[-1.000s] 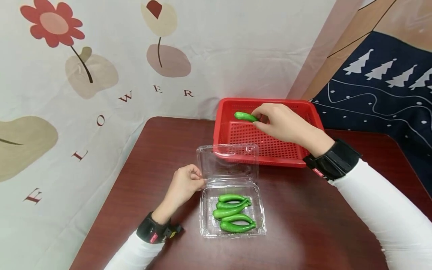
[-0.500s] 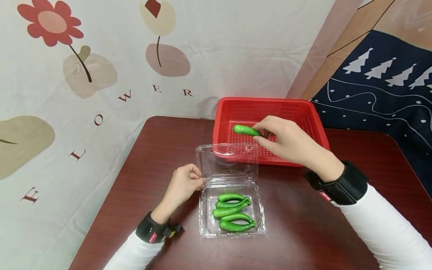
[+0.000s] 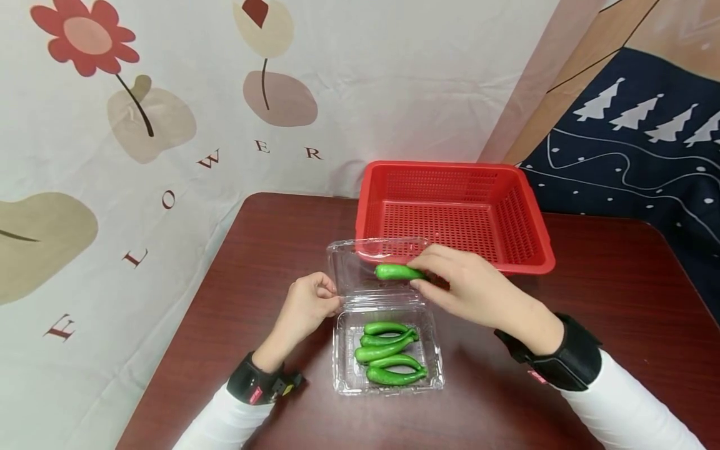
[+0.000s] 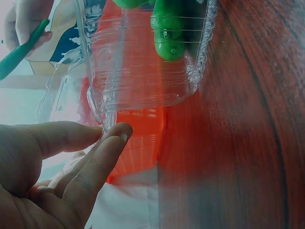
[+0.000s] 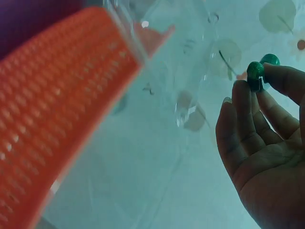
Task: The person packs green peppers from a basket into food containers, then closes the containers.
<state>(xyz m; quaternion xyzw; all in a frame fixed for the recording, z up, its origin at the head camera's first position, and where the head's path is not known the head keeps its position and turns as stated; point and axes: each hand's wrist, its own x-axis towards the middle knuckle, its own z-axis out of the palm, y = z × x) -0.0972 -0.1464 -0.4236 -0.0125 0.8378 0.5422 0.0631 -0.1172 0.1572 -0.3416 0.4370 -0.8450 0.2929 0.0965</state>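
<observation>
My right hand (image 3: 469,284) pinches a green pepper (image 3: 395,272) by one end, above the raised lid of a clear plastic clamshell box (image 3: 388,390). In the right wrist view the pepper (image 5: 255,71) shows end-on between thumb and fingertips. My left hand (image 3: 309,303) pinches the box at the left end of its hinge; the left wrist view shows thumb and finger of that hand (image 4: 71,167) meeting on the clear plastic edge (image 4: 108,119). Several green peppers (image 3: 385,354) lie side by side in the box's base.
Behind the box stands a red perforated basket (image 3: 520,219), with no peppers visible inside. The clear lid (image 3: 351,269) leans up in front of its near left corner. All rest on a dark red-brown table (image 3: 253,250), with a printed cloth (image 3: 197,94) behind it.
My right hand has brought the pepper from over the red basket toward me, down to the clamshell's lid. The left hand and the peppers in the box stay where they were.
</observation>
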